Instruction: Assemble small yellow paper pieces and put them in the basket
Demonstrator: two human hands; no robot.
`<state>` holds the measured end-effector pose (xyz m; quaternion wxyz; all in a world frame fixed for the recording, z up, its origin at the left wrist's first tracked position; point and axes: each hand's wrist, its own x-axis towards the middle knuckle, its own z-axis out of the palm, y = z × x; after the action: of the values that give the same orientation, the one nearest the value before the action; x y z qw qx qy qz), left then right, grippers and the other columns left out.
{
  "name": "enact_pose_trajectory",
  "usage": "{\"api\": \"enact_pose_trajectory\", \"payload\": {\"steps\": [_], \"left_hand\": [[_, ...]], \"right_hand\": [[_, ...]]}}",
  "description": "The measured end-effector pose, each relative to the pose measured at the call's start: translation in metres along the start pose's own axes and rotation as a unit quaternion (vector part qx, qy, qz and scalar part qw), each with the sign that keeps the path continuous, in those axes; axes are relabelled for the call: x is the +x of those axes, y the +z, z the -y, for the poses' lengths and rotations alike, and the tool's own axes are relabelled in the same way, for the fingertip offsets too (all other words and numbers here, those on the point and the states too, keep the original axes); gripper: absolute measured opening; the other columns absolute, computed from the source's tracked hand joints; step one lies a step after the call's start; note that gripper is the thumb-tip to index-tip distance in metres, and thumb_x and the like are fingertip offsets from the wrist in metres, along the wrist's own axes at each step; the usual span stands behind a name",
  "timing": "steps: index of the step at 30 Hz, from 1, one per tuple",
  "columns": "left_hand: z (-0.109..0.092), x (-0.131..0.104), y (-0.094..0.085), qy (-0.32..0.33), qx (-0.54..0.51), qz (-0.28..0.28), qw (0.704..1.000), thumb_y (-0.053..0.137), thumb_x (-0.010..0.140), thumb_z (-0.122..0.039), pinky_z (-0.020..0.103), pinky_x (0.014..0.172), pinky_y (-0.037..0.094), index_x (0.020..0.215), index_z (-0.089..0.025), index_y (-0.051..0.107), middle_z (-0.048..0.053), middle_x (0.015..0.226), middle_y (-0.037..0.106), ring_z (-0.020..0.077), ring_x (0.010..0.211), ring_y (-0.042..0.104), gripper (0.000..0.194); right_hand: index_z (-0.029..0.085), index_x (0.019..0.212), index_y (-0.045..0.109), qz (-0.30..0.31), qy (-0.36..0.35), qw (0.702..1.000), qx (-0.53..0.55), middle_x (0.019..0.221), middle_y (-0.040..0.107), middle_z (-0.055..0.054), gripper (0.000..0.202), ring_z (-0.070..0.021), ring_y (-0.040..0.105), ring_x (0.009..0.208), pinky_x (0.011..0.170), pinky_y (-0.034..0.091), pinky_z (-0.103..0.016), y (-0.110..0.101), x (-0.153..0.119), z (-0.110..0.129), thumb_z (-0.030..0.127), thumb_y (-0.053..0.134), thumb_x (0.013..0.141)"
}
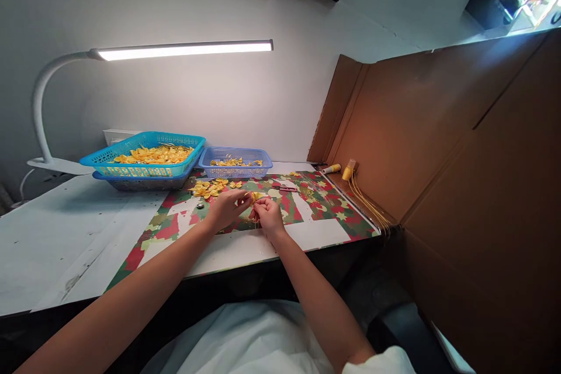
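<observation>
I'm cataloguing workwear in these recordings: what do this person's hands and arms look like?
Left hand and right hand are ungloved; no watch or bracelet shows. Both forearms are bare. A white sleeve shows on the right arm only.

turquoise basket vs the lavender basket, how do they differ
The turquoise basket looks larger than the lavender basket. The turquoise basket is stacked on a darker blue basket; the lavender basket stands on the table. The turquoise basket holds a big spread of yellow pieces; the lavender basket holds fewer. Both have perforated sides.
</observation>
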<state>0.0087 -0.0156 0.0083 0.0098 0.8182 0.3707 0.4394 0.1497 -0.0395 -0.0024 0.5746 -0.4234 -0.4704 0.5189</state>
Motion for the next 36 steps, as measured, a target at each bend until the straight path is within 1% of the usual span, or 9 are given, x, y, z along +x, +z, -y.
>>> {"api": "enact_pose_trajectory", "payload": {"steps": [4,8,13,16,20,23,28,33,36], "left_hand": [[-0.004,-0.001,0.002,-0.010,-0.012,-0.018,1.000,0.051,0.085,-0.032,0.022,0.055,0.033,0.057,-0.018,0.051,-0.003,0.054,0.051,0.0105,0.053,0.044,0.031],[-0.007,0.001,0.001,-0.103,-0.096,-0.002,0.990,0.053,0.082,-0.042,0.022,0.054,0.035,0.064,-0.017,0.060,-0.002,0.057,0.058,0.0115,0.053,0.048,0.031],[-0.003,0.005,0.002,-0.217,-0.260,0.056,0.939,0.060,0.070,-0.050,0.023,0.051,0.036,0.060,-0.017,0.062,-0.001,0.055,0.059,0.0122,0.052,0.049,0.035],[0.001,0.006,0.004,-0.270,-0.303,0.052,0.913,0.065,0.065,-0.049,0.023,0.051,0.036,0.064,-0.016,0.067,0.000,0.059,0.062,0.0123,0.054,0.051,0.033],[0.001,0.006,0.004,-0.312,-0.337,0.053,0.887,0.072,0.061,-0.050,0.022,0.052,0.037,0.067,-0.017,0.070,0.001,0.063,0.064,0.0117,0.055,0.051,0.034],[-0.002,0.006,0.003,-0.329,-0.353,0.064,0.873,0.076,0.059,-0.051,0.022,0.051,0.036,0.069,-0.016,0.070,0.002,0.066,0.064,0.0104,0.054,0.049,0.037],[-0.004,0.006,0.001,-0.331,-0.374,0.080,0.863,0.078,0.056,-0.053,0.023,0.052,0.037,0.069,-0.016,0.070,0.002,0.066,0.064,0.0104,0.055,0.048,0.040],[0.004,0.006,0.004,-0.305,-0.354,0.077,0.881,0.073,0.059,-0.055,0.024,0.052,0.035,0.061,-0.016,0.064,-0.001,0.058,0.057,0.0108,0.053,0.045,0.040],[0.008,0.006,0.007,-0.300,-0.344,0.070,0.887,0.071,0.061,-0.055,0.024,0.053,0.036,0.061,-0.017,0.063,-0.001,0.057,0.056,0.0113,0.053,0.046,0.039]], "right_hand": [[0.018,0.066,0.050,-0.001,0.005,1.000,0.018,0.043,0.057,0.005,0.017,-0.0053,0.042,0.035,0.040,0.034,-0.017,0.001,0.001,-0.001,0.026,0.063,0.073],[0.018,0.067,0.050,-0.010,-0.004,1.000,0.020,0.047,0.060,0.004,0.017,-0.0055,0.044,0.036,0.041,0.036,-0.017,0.000,0.003,-0.002,0.026,0.064,0.073],[0.017,0.073,0.053,-0.013,-0.024,1.000,0.013,0.053,0.062,0.003,0.018,-0.0069,0.048,0.039,0.042,0.039,-0.019,-0.002,0.005,-0.006,0.030,0.066,0.073],[0.017,0.075,0.054,-0.017,-0.038,0.999,0.000,0.054,0.063,0.003,0.018,-0.0081,0.051,0.042,0.044,0.042,-0.020,-0.003,0.006,-0.008,0.031,0.065,0.073],[0.017,0.077,0.056,-0.030,-0.055,0.998,-0.031,0.057,0.063,0.002,0.017,-0.0098,0.054,0.045,0.046,0.043,-0.021,-0.004,0.006,-0.009,0.032,0.063,0.073],[0.018,0.076,0.056,-0.032,-0.068,0.996,-0.053,0.057,0.063,0.001,0.014,-0.0103,0.054,0.047,0.046,0.043,-0.021,-0.004,0.004,-0.010,0.031,0.060,0.074],[0.018,0.075,0.056,-0.025,-0.091,0.991,-0.096,0.059,0.063,0.000,0.011,-0.0118,0.056,0.049,0.049,0.043,-0.022,-0.006,0.001,-0.008,0.029,0.055,0.076],[0.019,0.076,0.058,-0.042,-0.109,0.986,-0.122,0.065,0.065,-0.002,0.013,-0.0146,0.062,0.059,0.055,0.046,-0.024,-0.005,-0.001,-0.006,0.031,0.055,0.077],[0.019,0.075,0.058,-0.040,-0.118,0.981,-0.146,0.065,0.064,-0.001,0.014,-0.0148,0.062,0.061,0.058,0.047,-0.024,-0.006,-0.001,-0.006,0.031,0.054,0.077]]}}
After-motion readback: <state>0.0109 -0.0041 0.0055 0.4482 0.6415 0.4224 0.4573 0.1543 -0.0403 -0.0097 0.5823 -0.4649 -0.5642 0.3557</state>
